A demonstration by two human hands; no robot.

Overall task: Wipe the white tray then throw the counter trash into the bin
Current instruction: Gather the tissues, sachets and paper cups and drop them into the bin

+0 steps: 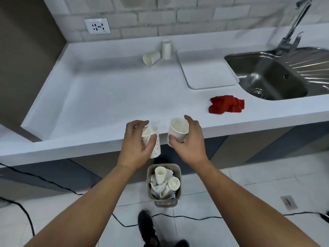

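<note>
White tray (208, 72) bare and flat beside the sink (270, 81).

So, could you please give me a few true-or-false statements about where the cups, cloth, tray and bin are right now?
1. Each hand holds a paper cup: left hand, right hand. True.
2. The red cloth lies on the white tray. False; it lies on the counter, apart from the tray.
3. Two cups remain at the back of the counter: one on its side, one standing. True.
4. The bin is empty. False; it holds cups and crumpled paper.
</note>
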